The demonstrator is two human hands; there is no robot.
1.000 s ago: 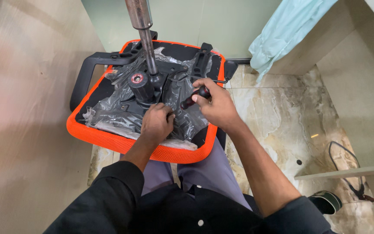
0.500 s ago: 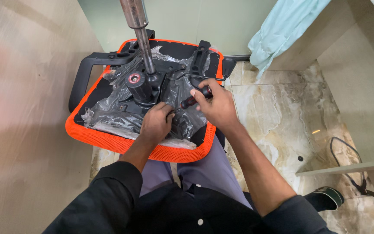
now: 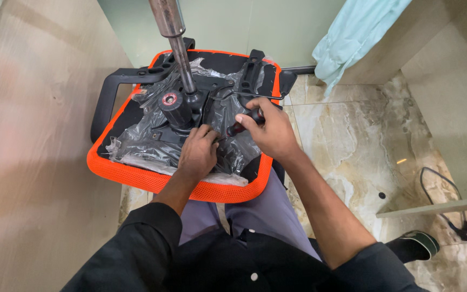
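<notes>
An upturned office chair seat point(image 3: 136, 174) with an orange mesh rim rests across my lap, its underside wrapped in crumpled clear plastic point(image 3: 141, 140). A black tilt mechanism point(image 3: 190, 105) with a metal gas cylinder point(image 3: 171, 27) rises from its middle. My right hand point(image 3: 268, 130) grips a screwdriver point(image 3: 244, 121) with a black and red handle, its tip angled down-left toward the mechanism. My left hand point(image 3: 197, 154) presses on the plastic and the base plate just beside the screwdriver tip. The tip itself is hidden between my hands.
A black armrest point(image 3: 109, 92) sticks out at the seat's left. A wooden panel point(image 3: 28, 135) stands on the left, marble floor tiles point(image 3: 363, 140) lie to the right, a pale blue cloth point(image 3: 352, 38) hangs at the upper right, and a black cable point(image 3: 449, 216) lies by a shoe point(image 3: 417, 243).
The view has shifted slightly. My right hand with the screwdriver has stayed at the mechanism with small wrist movement; my left hand remains pressed beside it.
</notes>
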